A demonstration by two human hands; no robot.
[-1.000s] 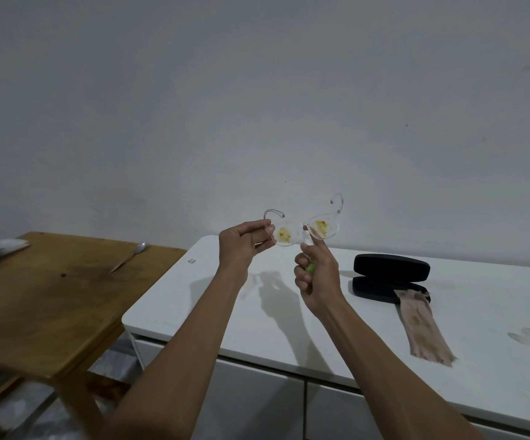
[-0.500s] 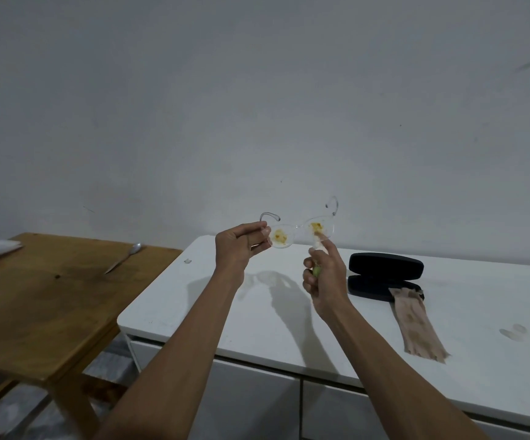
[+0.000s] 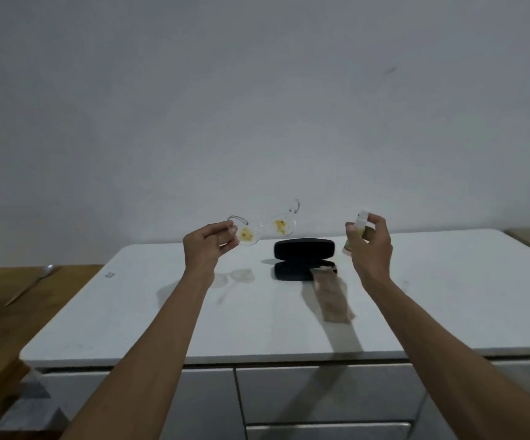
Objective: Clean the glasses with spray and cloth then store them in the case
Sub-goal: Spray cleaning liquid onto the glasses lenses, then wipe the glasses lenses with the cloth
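1. The left hand [image 3: 208,249] pinches the clear glasses [image 3: 265,228] by one corner, up over the white counter [image 3: 162,312]; yellow smears sit on both lenses. That thin grip could let them twist or drop.
2. The right hand [image 3: 370,246] is wrapped round the small spray bottle [image 3: 357,230], well apart from the lenses, so a squirt from here may miss.
3. The open black case [image 3: 303,258] and beige cloth [image 3: 332,296] lie right below, where drips could wet both.
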